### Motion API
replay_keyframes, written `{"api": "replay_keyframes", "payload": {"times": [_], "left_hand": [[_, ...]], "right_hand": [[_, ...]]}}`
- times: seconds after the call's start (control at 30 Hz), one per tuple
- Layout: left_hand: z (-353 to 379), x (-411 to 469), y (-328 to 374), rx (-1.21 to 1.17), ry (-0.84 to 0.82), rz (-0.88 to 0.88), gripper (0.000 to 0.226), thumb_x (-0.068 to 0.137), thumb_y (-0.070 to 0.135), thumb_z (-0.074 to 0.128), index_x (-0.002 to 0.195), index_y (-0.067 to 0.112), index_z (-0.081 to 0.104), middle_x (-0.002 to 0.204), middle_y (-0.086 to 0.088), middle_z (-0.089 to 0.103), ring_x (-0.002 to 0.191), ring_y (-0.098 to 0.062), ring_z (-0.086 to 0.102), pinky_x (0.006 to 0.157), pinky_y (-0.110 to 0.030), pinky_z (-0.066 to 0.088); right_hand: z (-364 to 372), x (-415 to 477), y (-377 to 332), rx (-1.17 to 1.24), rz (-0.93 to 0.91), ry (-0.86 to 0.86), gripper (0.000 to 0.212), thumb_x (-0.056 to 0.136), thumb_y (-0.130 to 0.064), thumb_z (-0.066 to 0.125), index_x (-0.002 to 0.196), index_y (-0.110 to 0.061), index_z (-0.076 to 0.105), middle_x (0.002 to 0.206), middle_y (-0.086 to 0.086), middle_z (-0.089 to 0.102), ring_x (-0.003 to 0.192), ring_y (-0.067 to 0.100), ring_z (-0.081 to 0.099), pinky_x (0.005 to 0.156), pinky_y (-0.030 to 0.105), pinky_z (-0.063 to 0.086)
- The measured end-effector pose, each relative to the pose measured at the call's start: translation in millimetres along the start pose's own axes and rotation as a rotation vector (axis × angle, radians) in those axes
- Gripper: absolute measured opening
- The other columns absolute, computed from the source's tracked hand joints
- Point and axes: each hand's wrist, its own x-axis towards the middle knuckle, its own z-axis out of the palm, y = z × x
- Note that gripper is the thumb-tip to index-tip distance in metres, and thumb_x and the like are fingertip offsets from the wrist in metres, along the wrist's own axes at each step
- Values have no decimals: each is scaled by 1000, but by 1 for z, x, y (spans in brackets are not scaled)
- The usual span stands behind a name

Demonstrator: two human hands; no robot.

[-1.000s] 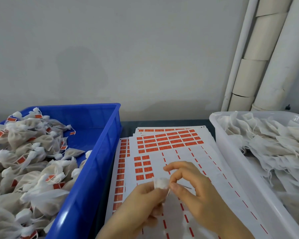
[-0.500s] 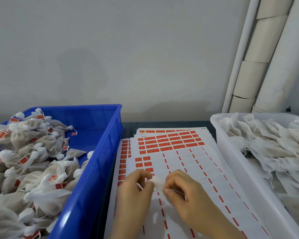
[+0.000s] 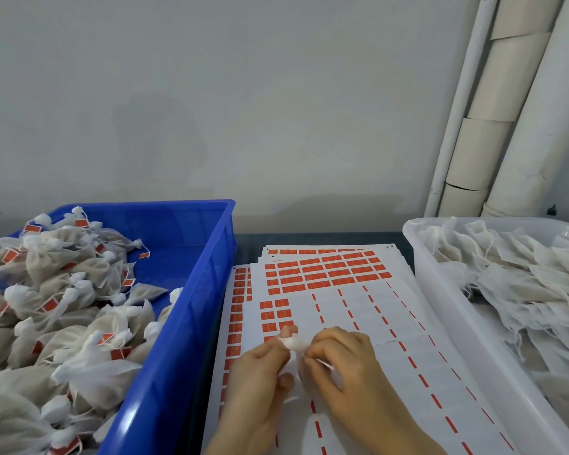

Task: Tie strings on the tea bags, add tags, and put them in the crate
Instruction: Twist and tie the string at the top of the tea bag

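My left hand [image 3: 260, 372] pinches the white gathered top of a tea bag [image 3: 294, 343] over the sticker sheets; the bag's body is hidden behind my hands. My right hand [image 3: 345, 369] pinches the bag's thin string [image 3: 321, 363] close to the neck. Sheets of red tag stickers [image 3: 329, 274] lie under my hands, many slots peeled bare. The blue crate [image 3: 191, 290] on the left holds several tied, tagged tea bags [image 3: 63, 307].
A white tub [image 3: 440, 310] on the right is filled with untied flat tea bags [image 3: 519, 277]. A grey wall stands behind the table, with white pipes [image 3: 493, 126] at the back right. The sticker sheets fill the gap between crate and tub.
Both hands sank from above the sheet toward the near edge and drew together. The left fingers shifted to the bag's neck while the right keeps hold of the string.
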Motion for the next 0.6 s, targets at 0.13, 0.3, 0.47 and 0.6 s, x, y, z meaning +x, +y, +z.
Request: {"api": "replay_keyframes", "payload": {"times": [0.13,0.3,0.47,0.6], "left_hand": [[1,-1,2,139,-144,171,30,65,40,64,86,24,78,102,5,73,100,-21,63,74,-34,56],[-1,-4,6,319,-136,269,15,77,31,64,71,30,78,79,2,74,84,-25,65,65,-26,53],[0,-8,10,505,-144,210,13,66,35,69,54,35,74,62,8,70,68,-15,58,57,-19,46],[0,-11,12,561,-236,240,6,51,40,68,54,39,73,63,13,70,68,-12,58,60,-20,44]], "right_hand": [[-3,-1,1,296,215,45,4,81,-46,54,82,-44,51,84,-36,57,94,-3,54,77,2,38],[-13,2,3,416,273,140,12,69,-47,53,78,-39,55,83,-45,56,89,-20,52,67,-5,39],[-15,2,3,363,190,154,9,71,-41,53,78,-46,52,82,-50,53,93,-20,50,70,-5,38],[-15,2,2,329,125,156,13,71,-41,55,80,-50,51,81,-50,53,97,-18,50,72,-4,38]]}}
